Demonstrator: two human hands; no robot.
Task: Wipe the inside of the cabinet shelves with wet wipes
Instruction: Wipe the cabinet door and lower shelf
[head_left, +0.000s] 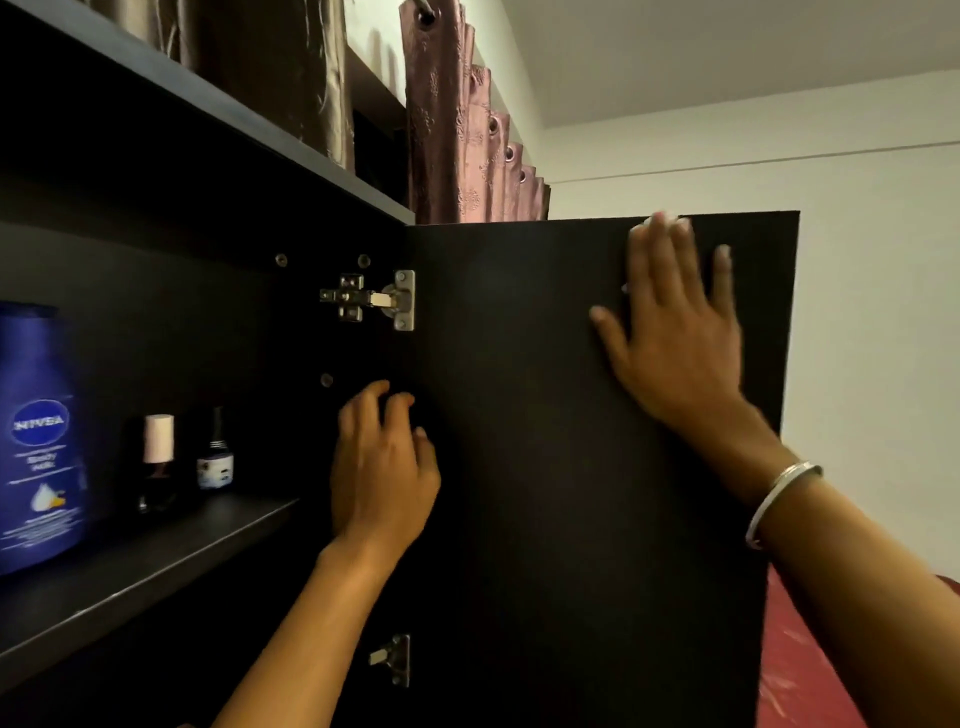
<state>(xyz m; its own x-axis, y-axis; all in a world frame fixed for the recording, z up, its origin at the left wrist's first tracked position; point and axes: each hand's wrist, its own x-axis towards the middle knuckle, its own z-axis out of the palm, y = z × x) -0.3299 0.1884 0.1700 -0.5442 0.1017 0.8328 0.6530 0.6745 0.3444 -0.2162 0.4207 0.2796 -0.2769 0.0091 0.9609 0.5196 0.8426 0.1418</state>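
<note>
Against the inner face of the open dark-brown cabinet door (545, 467), the right hand (675, 332) lies flat, fingers straight and spread, pressing a white wet wipe (662, 218) of which only small bits show past the fingertips near the door's top edge. A silver bangle (779, 501) circles that wrist.

Left hand (382, 467): raised by the hinge side of the door, fingers loosely curled, nothing visible in its grasp; whether it touches the door edge cannot be told.

Two metal hinges join door to cabinet: the upper hinge (371, 300) above the left hand, the lower hinge (392, 660) beside the left forearm.

Dark wooden cabinet shelf (156, 561) at left holds a tall blue Nivea lotion bottle (39, 436), upright; to its right a small dark bottle with a pale pink cap (156, 462), then a small dark bottle with a black cap and a light label (215, 452). All three stand apart.

Pink eyelet curtains (457, 130) hang behind the cabinet top. Red patterned fabric (810, 654) shows at lower right.
</note>
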